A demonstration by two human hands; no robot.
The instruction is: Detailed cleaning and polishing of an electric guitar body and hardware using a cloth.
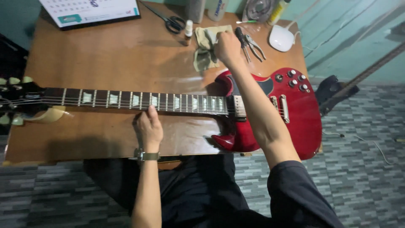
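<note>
A red electric guitar (270,114) is laid flat across a brown wooden table (105,55), its body toward the right end and its neck stretched toward the left. Nearest the viewer, the left hand (148,128) is rested against the near edge of the guitar's neck, about midway along it, fingers curled over the fretboard; a watch (146,156) is worn on that wrist. Beyond the guitar body, the right hand (227,46) is reached across and closed on a crumpled pale cloth (206,46), which lies on the table just behind the guitar. Right of the cloth, pliers (251,44) are laid, and further right a white mouse (281,38). Left of the cloth a small bottle (188,29) is stood upright; what is in it cannot be told. Black scissors (171,21) are seen behind it, and a calendar (90,10) at the far left corner.
</note>
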